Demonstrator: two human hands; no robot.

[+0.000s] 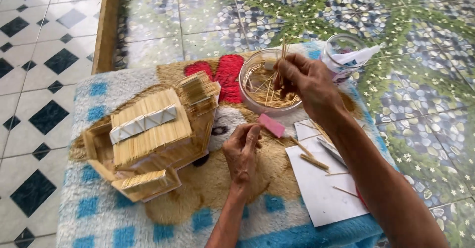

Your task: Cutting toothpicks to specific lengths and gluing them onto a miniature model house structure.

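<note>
Looking down from the head camera, nearest me I see the white sheet of paper (321, 188) lying on the fluffy blue-and-tan mat (94, 208), with a few loose thin sticks (313, 162) scattered across it. Just past that, my left hand (241, 149) sits mid-mat, fingers curled in toward the thumb in a near-closed pinch; whether there's a stick between the tips I cannot tell, it's too fine to make out. Right beside those fingertips lies a small pink block (271, 125), apart from the hand by a sliver. To the left of that, the model house (148, 139) rests on the mat: pale straw-coloured sticks laid side by side for the roof, a row of white triangular pieces along the ridge, a smaller stick-covered block at its far corner, stepped wooden base underneath. Further out, my right hand (303, 80) hangs over the clear round tub (269, 87), fingers bunched tight and pinching a small bundle of sticks (283, 62) that stand upright out of the grip. The tub holds a loose tangle of those same pale thin sticks, and it sits at the far edge of the mat. Just beyond, to the right, a clear jar (344, 47) with a white glue tube (357, 56) poking out stands on the pebble-and-flower patterned floor (208, 10)
</note>
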